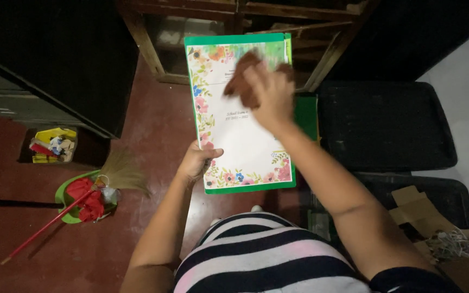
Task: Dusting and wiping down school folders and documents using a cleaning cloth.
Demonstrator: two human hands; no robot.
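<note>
The left hand (195,163) holds a green folder (239,111) with a flowered white cover by its lower left corner, thumb on top, grip closed on the edge. The folder is held up flat above the dark red floor (153,119), in front of a wooden cabinet (153,46). The right hand (270,97) is closed around a brown cloth (242,76) and presses it on the upper part of the folder's cover; the hand is blurred. The step in hand looks like wiping the cover. The next move probably calls for strokes down toward the folder's lower edge while the left hand keeps it steady. Left of the folder, on the floor, lie a broom (118,173) and a green dustpan (63,195); right of it sit black bins (386,125).
</note>
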